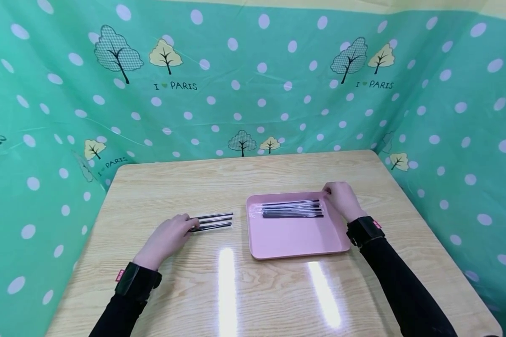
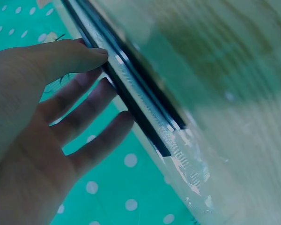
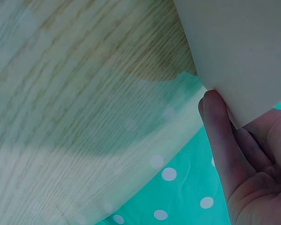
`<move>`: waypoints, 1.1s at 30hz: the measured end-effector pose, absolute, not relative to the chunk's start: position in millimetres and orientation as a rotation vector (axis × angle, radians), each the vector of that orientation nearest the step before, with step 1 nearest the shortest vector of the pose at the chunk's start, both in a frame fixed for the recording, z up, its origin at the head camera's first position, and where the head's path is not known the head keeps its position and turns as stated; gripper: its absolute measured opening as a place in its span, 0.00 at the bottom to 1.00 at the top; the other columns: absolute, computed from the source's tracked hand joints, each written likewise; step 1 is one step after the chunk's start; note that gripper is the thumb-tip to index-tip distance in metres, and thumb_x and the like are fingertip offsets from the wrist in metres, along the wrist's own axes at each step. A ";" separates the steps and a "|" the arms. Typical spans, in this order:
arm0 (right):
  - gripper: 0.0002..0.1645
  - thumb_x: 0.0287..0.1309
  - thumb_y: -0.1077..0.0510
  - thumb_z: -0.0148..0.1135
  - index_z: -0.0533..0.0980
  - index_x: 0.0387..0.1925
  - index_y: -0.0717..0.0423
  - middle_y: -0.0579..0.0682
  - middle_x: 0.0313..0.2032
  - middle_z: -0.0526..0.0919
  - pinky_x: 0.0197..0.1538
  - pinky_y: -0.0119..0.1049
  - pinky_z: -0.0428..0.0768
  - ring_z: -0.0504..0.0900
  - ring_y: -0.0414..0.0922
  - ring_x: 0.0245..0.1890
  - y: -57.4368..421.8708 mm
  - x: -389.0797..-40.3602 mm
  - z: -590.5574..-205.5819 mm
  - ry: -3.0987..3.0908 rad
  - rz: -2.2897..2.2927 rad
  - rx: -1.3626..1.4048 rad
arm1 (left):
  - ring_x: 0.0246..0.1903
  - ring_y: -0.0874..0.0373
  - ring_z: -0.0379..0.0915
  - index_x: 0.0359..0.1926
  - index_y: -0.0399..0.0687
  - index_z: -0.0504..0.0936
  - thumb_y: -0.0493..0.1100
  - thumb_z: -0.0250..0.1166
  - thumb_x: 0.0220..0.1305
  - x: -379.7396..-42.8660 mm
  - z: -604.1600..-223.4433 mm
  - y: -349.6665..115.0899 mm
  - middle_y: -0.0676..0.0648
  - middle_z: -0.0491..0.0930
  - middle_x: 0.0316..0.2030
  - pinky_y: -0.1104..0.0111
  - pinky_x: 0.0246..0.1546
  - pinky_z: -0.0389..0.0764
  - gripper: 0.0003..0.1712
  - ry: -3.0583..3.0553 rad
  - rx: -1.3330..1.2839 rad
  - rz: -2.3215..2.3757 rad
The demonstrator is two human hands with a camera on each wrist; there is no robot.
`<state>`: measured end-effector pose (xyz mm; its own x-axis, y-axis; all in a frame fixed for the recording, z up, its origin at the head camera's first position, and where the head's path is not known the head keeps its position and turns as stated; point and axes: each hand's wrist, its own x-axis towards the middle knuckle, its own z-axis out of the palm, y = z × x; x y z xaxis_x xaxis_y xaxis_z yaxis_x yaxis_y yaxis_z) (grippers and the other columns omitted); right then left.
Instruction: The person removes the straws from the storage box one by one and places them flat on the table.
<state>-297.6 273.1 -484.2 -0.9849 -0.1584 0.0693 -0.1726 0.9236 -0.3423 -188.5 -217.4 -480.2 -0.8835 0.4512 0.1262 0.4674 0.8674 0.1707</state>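
My left hand [image 1: 168,237] pinches a clear plastic packet of slim black-and-silver sticks [image 1: 216,221] by its left end, left of the pink tray [image 1: 295,241]. In the left wrist view the thumb lies on one side of the sticks [image 2: 140,115] and the fingers [image 2: 105,136] are on the other; clear film extends past the stick ends. A similar packet of sticks [image 1: 293,209] lies along the far side inside the tray. My right hand [image 1: 341,199] grips the tray's far right corner. The right wrist view has its fingers [image 3: 218,117] curled at the tray's corner [image 3: 239,84].
The pale wooden table [image 1: 173,182] has a rounded far edge. A green polka-dot cloth [image 1: 261,93] with printed trees hangs behind and at both sides. Two bright light reflections [image 1: 226,290] show on the near tabletop.
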 end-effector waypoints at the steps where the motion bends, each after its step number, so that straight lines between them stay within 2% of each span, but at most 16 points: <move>1: 0.07 0.65 0.70 0.62 0.85 0.40 0.66 0.63 0.39 0.88 0.47 0.51 0.83 0.86 0.58 0.42 272.7 -297.8 -484.1 -3.039 0.548 0.262 | 0.30 0.54 0.76 0.42 0.49 0.85 0.29 0.69 0.59 -188.8 -482.8 -217.7 0.48 0.79 0.31 0.61 0.29 0.77 0.13 -2.939 -0.739 -0.296; 13: 0.07 0.65 0.70 0.62 0.85 0.40 0.67 0.63 0.38 0.88 0.47 0.51 0.84 0.86 0.59 0.42 271.3 -295.9 -485.6 -3.018 0.556 0.262 | 0.34 0.52 0.79 0.43 0.50 0.84 0.32 0.70 0.61 -190.4 -496.4 -215.7 0.49 0.79 0.33 0.57 0.32 0.78 0.12 -2.916 -0.746 -0.268; 20: 0.07 0.65 0.69 0.62 0.85 0.39 0.67 0.64 0.38 0.88 0.48 0.52 0.84 0.87 0.59 0.42 271.0 -296.4 -484.8 -3.010 0.544 0.256 | 0.35 0.51 0.78 0.44 0.50 0.85 0.33 0.70 0.62 -189.8 -495.0 -213.2 0.48 0.79 0.33 0.58 0.32 0.78 0.11 -2.907 -0.728 -0.257; 33: 0.08 0.67 0.69 0.60 0.85 0.41 0.66 0.64 0.40 0.88 0.48 0.51 0.83 0.86 0.58 0.44 269.8 -297.6 -483.2 -3.062 0.569 0.209 | 0.33 0.53 0.75 0.46 0.48 0.83 0.33 0.73 0.59 -189.1 -493.8 -213.8 0.48 0.78 0.32 0.61 0.30 0.75 0.15 -2.866 -0.742 -0.238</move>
<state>-297.6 269.8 -483.2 -0.9909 -0.1275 0.0439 -0.1348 0.9246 -0.3563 -189.1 -213.8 -493.8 -0.8616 0.4647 0.2042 0.4921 0.8635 0.1109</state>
